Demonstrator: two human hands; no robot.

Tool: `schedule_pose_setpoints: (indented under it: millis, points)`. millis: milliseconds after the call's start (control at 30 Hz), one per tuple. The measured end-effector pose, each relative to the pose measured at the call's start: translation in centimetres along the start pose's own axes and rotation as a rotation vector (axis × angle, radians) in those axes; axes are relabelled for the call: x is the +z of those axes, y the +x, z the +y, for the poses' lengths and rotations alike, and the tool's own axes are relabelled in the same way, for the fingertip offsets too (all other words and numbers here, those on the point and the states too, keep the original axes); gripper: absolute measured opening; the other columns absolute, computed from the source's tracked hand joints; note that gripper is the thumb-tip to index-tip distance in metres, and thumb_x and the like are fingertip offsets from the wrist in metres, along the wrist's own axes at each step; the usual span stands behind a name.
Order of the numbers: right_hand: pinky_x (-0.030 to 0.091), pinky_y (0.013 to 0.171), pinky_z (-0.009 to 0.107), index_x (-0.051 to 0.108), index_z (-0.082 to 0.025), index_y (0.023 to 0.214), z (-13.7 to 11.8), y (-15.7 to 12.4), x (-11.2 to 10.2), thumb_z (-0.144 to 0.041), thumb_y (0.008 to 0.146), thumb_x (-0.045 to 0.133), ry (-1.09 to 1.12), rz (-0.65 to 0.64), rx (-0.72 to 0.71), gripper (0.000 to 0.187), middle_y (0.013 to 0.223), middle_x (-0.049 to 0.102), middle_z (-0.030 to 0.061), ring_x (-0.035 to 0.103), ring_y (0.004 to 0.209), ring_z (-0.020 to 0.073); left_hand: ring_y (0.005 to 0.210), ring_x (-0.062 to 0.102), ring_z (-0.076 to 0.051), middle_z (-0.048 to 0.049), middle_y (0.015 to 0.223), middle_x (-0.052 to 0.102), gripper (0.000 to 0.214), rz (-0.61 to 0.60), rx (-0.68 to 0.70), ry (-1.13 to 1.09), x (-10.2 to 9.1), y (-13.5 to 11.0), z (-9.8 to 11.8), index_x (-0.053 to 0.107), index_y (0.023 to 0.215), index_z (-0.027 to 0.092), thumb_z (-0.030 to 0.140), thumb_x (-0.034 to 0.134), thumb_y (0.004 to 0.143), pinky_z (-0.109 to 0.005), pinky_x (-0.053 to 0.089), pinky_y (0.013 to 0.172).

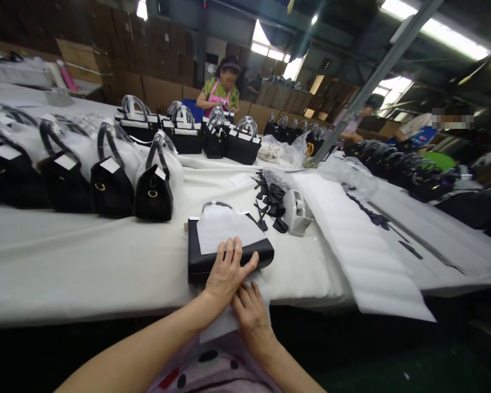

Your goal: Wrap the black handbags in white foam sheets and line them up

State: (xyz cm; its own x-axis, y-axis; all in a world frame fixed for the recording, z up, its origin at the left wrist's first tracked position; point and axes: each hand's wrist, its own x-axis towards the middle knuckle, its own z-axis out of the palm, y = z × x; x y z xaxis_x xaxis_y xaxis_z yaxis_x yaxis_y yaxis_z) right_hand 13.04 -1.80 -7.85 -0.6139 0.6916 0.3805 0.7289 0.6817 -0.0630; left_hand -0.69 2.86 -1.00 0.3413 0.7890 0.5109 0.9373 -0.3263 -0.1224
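so the black handbag (196, 257) is lying flat near the front edge of the white desk (65, 262) with a white foam sheet (225, 229) over it, and the left hand (228, 272) sits on top, grip open, fingers spread flat across sheet and bag. the right hand (251, 311) is just below it at the desk edge, grip open too, fingers flat on the sheet's hanging end. the row of black handbags (153, 194) behind on the left has white tags (110, 165), way too small to read, and a tape dispenser (297, 210) stands beside a pile of black straps (272, 194).
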Motion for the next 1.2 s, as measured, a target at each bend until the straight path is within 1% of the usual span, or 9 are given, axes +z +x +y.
schedule_pose_setpoints:
  millis: [100,167,367,467,600,667,767,933,1200]
  points:
    - [0.048,0.08,0.041,0.065,-0.017,0.095,0.6,0.8,1.1,-0.006,0.083,0.043,-0.016,0.043,-0.01,0.028,0.081,0.064,0.0105,0.057,0.08,0.024,0.12,0.05,-0.032,-0.0148,0.134,0.05,0.059,0.045,0.006,0.054,0.5,-0.6,0.7,0.027,0.139,0.041,0.022,0.051,0.089,-0.057,0.037,0.097]
    - [0.048,0.072,0.039,0.065,-0.016,0.094,1.1,1.1,1.6,-0.004,0.082,0.043,0.002,0.02,-0.029,0.027,0.083,0.063,0.0116,0.055,0.077,0.0239,0.119,0.051,-0.033,-0.0141,0.133,0.05,0.062,0.044,0.008,0.079,0.7,-0.5,0.9,0.025,0.139,0.045,0.022,0.053,0.088,-0.059,0.038,0.096]
    - [0.049,0.076,0.038,0.063,-0.016,0.107,1.8,2.3,1.5,-0.007,0.072,0.054,0.231,-0.096,0.0,0.037,0.098,0.062,0.0117,0.055,0.089,0.0246,0.118,0.051,-0.031,-0.0123,0.13,0.051,0.066,0.025,-0.022,0.158,1.1,1.1,0.7,0.022,0.14,0.047,0.017,0.051,0.088,-0.06,0.04,0.093]
    - [0.048,0.077,0.039,0.066,-0.015,0.102,1.5,3.6,0.9,-0.008,0.075,0.054,0.164,-0.11,0.013,0.03,0.098,0.063,0.0126,0.055,0.09,0.0252,0.117,0.051,-0.032,-0.0136,0.129,0.051,0.069,0.018,-0.017,0.214,1.6,1.7,0.1,0.018,0.142,0.045,0.015,0.05,0.088,-0.058,0.041,0.092]
    - [0.044,0.089,0.047,0.066,-0.015,0.102,1.3,5.8,0.4,-0.012,0.085,0.05,-0.009,-0.17,0.005,0.024,0.105,0.064,0.015,0.055,0.101,0.0278,0.117,0.051,-0.031,-0.0145,0.129,0.049,0.071,0.023,-0.007,0.226,2.8,2.1,-1.2,0.013,0.143,0.045,0.011,0.045,0.089,-0.058,0.041,0.09]
    - [0.045,0.089,0.043,0.064,-0.012,0.103,1.1,6.7,0.3,-0.009,0.087,0.047,-0.034,-0.262,-0.044,0.024,0.099,0.067,0.0146,0.059,0.096,0.0249,0.117,0.049,-0.031,-0.0144,0.13,0.048,0.073,0.017,-0.031,0.201,3.3,2.4,-1.8,0.012,0.143,0.047,0.008,0.042,0.089,-0.058,0.04,0.09]
    - [0.049,0.076,0.034,0.065,-0.008,0.092,0.4,7.4,-0.2,-0.006,0.084,0.048,-0.043,-0.348,-0.079,0.019,0.084,0.07,0.0138,0.064,0.079,0.0216,0.118,0.047,-0.033,-0.0162,0.131,0.045,0.073,0.0,-0.064,0.156,3.3,3.1,-2.4,0.013,0.143,0.047,0.006,0.039,0.088,-0.059,0.038,0.09]
    - [0.05,0.065,0.033,0.065,-0.01,0.082,-2.0,6.3,-2.1,-0.006,0.078,0.054,-0.069,-0.34,-0.137,0.012,0.078,0.069,0.0117,0.065,0.071,0.023,0.112,0.049,-0.035,-0.0182,0.128,0.044,0.077,-0.035,-0.079,0.186,1.8,4.3,-2.2,0.019,0.144,0.042,0.003,0.044,0.082,-0.056,0.038,0.089]
    - [0.05,0.078,0.036,0.063,-0.007,0.088,-2.0,2.1,-4.2,-0.007,0.078,0.056,-0.02,-0.328,-0.107,0.012,0.081,0.068,0.0134,0.064,0.078,0.0239,0.11,0.049,-0.035,-0.0187,0.128,0.043,0.08,-0.08,0.013,0.233,0.3,3.2,-2.9,0.018,0.146,0.037,0.007,0.05,0.079,-0.052,0.04,0.089]
